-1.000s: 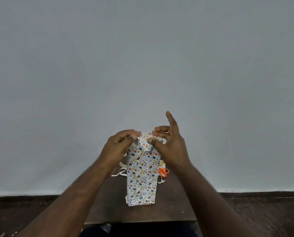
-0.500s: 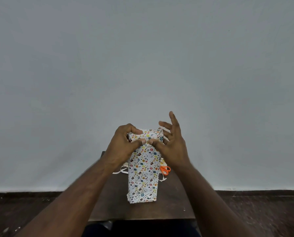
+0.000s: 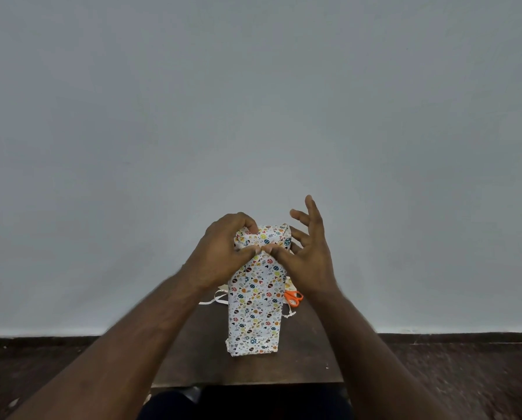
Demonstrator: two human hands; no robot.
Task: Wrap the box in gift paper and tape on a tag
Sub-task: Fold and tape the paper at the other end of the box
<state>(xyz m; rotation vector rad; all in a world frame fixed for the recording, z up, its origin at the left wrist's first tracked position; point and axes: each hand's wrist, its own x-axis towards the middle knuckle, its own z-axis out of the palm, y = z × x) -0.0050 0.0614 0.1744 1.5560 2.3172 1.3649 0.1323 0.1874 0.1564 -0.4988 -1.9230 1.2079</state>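
Observation:
A tall box (image 3: 255,307) wrapped in white gift paper with small coloured prints stands upright on a small dark wooden table (image 3: 199,353). My left hand (image 3: 220,253) curls over the box's top left corner, fingers on top and thumb pressing the folded flap on the near face. My right hand (image 3: 306,256) presses its thumb on the same flap, tip to tip with the left thumb; its other fingers spread upward off the right side of the box.
Orange-handled scissors (image 3: 294,297) lie on the table just behind the box to the right. White ribbon or paper strips (image 3: 215,300) lie behind it on the left. A plain grey wall stands close behind; dark floor (image 3: 450,374) surrounds the table.
The top flap has been folded down onto the near face. Both thumbs have slid together onto it, and my left fingers have moved over the box's top.

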